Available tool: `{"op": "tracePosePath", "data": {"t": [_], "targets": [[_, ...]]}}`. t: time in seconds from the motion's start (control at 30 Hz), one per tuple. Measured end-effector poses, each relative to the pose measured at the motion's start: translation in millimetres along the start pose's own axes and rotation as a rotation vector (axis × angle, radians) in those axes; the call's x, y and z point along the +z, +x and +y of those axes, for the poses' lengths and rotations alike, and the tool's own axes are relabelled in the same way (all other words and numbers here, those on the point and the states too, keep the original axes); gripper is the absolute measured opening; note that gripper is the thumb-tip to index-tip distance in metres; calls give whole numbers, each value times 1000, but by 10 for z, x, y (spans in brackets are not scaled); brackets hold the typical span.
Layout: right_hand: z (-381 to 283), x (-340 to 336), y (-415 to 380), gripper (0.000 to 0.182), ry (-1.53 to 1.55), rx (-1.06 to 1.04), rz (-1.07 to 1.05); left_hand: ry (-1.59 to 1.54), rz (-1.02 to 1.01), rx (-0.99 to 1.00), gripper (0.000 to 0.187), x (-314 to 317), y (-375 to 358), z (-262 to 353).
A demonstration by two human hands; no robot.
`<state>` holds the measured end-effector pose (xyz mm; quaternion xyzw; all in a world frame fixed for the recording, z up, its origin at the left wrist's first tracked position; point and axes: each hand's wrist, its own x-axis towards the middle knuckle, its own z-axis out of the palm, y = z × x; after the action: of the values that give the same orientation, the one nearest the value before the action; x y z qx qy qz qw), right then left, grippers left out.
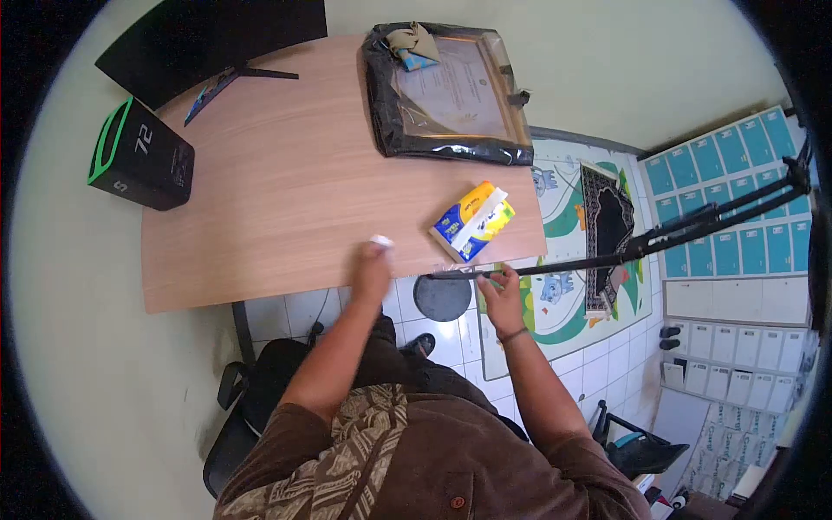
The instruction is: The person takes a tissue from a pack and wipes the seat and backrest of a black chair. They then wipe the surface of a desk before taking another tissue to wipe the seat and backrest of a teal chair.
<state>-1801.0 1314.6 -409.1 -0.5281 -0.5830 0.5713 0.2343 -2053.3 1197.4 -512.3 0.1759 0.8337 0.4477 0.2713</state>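
My left hand (373,270) is over the front edge of the wooden desk (286,208), blurred by motion, its fingers closed on a crumpled white tissue (381,241). On the right, my right hand (504,303) has its thumb and fingers curled at a thin black pole (572,263) and appears to grip it. The pole slants from a round black base (443,297) below the desk edge up to the far right. Between and beyond my hands lies a blue and yellow tissue pack (473,222), a white sheet sticking out of its top.
A framed certificate (455,87) in black wrapping lies at the desk's back right, with a folded cloth (414,43) on it. A monitor (217,43) and a black box (146,158) stand on the left. Teal lockers (719,191) line the right wall; a black chair (251,416) is below.
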Motion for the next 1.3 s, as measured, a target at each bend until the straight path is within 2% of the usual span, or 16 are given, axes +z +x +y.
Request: {"op": "tracePosePath", "data": {"t": [0.07,0.17,0.27,0.33,0.47,0.53,0.6,0.73,0.8,0.87,0.93,1.0,1.1,1.2,1.27,1.3], "targets": [[-160,311,412,103,-82,91,190,266,-332,529,23,302,-279,173],[-454,780,839,126,-481,-41,435,246,-365,738,25,229,-350,255],[-1002,1173,881,131,-724,303,415,148,-420,510,26,-196,-215,123],[-948,1270,966,130,-741,331,412,118,-378,522,26,-532,-61,-233],[-823,1222,994,128,-755,332,387,246,-174,148,25,-1390,336,-39],[-645,1118,948,129,-727,277,401,583,29,465,23,-1597,681,-138],[-408,975,849,131,-622,86,352,434,181,394,22,-1620,1038,-28],[-117,764,506,120,-302,-62,193,478,356,747,19,-1199,1738,163],[-319,683,170,111,63,17,40,442,198,699,19,-882,1751,430],[-545,501,-136,103,218,139,-106,229,-133,331,18,-468,1590,507],[-601,256,-375,102,309,210,-189,275,-305,311,20,-144,1075,481],[-546,-52,-603,107,245,201,-266,425,-522,735,21,-28,365,308],[-636,-423,-836,110,116,68,-364,199,-526,676,22,-228,-98,174],[-609,-712,-989,112,144,-37,-427,114,-249,165,17,-513,530,114],[-617,-861,-1090,112,213,-52,-442,618,219,739,15,-726,938,371],[-609,-923,-1127,112,221,-9,-453,476,325,693,17,-678,1139,403]]}}
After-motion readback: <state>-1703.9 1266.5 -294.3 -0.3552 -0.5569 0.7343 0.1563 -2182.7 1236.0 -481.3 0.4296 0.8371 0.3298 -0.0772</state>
